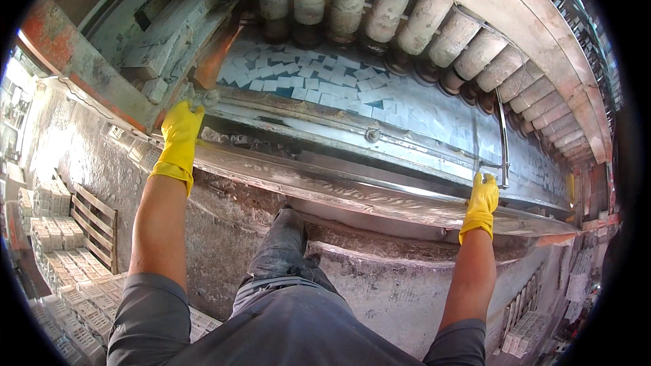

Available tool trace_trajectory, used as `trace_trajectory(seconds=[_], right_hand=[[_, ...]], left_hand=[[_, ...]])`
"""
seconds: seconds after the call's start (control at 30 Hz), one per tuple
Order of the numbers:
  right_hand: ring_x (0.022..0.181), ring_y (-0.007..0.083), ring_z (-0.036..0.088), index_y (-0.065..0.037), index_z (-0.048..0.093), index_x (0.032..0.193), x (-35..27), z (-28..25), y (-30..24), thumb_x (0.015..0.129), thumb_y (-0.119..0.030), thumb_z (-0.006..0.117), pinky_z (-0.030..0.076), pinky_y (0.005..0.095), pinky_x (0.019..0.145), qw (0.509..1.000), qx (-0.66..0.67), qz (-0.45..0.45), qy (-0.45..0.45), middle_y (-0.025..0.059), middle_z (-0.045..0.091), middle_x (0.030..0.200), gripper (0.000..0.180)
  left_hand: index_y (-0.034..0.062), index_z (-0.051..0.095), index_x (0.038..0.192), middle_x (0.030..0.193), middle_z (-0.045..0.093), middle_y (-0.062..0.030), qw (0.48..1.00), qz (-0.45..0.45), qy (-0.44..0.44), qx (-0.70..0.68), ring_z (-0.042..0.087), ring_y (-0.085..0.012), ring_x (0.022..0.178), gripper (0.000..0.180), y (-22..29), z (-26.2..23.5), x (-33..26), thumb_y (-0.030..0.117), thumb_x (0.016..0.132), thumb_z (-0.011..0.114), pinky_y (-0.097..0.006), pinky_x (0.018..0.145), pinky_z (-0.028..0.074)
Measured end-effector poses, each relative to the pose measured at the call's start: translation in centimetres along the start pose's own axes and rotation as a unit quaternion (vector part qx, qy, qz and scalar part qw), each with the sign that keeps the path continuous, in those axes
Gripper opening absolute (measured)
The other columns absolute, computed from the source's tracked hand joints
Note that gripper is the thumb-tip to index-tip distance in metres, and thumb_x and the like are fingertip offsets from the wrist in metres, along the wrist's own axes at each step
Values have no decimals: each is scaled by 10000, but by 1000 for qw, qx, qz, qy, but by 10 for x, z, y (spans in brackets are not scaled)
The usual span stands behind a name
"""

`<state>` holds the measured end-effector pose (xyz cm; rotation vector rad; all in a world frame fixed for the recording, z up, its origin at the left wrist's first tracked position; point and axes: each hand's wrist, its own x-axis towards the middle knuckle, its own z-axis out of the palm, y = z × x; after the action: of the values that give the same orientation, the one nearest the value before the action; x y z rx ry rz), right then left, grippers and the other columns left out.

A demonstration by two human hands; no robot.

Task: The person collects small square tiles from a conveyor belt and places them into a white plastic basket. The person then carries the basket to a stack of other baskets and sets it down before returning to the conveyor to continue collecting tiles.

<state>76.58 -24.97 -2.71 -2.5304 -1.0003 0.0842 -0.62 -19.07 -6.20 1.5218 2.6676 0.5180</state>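
- Gray shirt (278, 325) fills six o'clock, nearest the lens, with a gray trouser leg (274, 251) bent at seven, by a long metal machine.
- Panel (380, 200), a long, shiny strip, crosses the scene from nine o'clock to four along the machine's near side, both hands at it.
- Left hand (182, 137), gloved in yellow, sits just past nine o'clock at the panel's left end; its fingers are bent, though whether they grip the metal cannot be told.
- Right hand (480, 205), also in a yellow glove, is between three and four o'clock, fingers folded over the panel's upper edge and grasping it.
- Rod (503, 139), thin and bent at its foot, stands just beyond the right hand, toward two o'clock.
- White pieces (319, 85), small and flat, lie scattered at twelve o'clock beyond the panel.
- Rollers (347, 0), pale and dusty, line up in a curve from eleven o'clock to three.
- Pallet (95, 224), wooden, leans between eight and nine o'clock, beside stacked pale blocks (57, 234).
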Motion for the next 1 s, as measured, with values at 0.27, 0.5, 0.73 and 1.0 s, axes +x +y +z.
trace_trajectory(seconds=[0.27, 0.5, 0.73, 1.0], right_hand=[[825, 350, 770, -50, 697, 1334, -6, -3, -9, 986, -437, 629, 655, 423, 621, 1000, 16, 3, 2, 205, 739, 1199, 526], [906, 368, 771, -49, 703, 1333, 9, 7, 3, 974, -458, 625, 646, 443, 709, 1000, -22, -19, 8, 214, 749, 1185, 550], [1074, 392, 732, -66, 706, 1340, 6, 6, -6, 963, -486, 647, 610, 472, 870, 1000, -1, 6, -2, 226, 732, 1241, 568], [1029, 376, 744, -66, 680, 1376, 23, 22, 16, 979, -473, 659, 646, 447, 763, 999, -6, -29, 18, 211, 712, 1284, 569]], left_hand=[[102, 714, 1325, 1270, 736, -197, 1000, -12, -5, 18, 685, -385, 1207, 573, 4, -6, -1, 493, 907, 700, -474, 1020, 534], [105, 710, 1336, 1290, 729, -193, 999, -15, -19, 21, 682, -379, 1217, 588, 5, -6, 4, 514, 913, 693, -476, 1028, 531], [96, 706, 1345, 1310, 723, -186, 999, -25, -22, 30, 677, -372, 1230, 593, 14, -16, 0, 511, 921, 691, -466, 1040, 526], [83, 705, 1331, 1316, 719, -189, 999, -29, -17, 36, 671, -374, 1239, 600, 11, -12, 5, 517, 916, 709, -467, 1039, 525]])
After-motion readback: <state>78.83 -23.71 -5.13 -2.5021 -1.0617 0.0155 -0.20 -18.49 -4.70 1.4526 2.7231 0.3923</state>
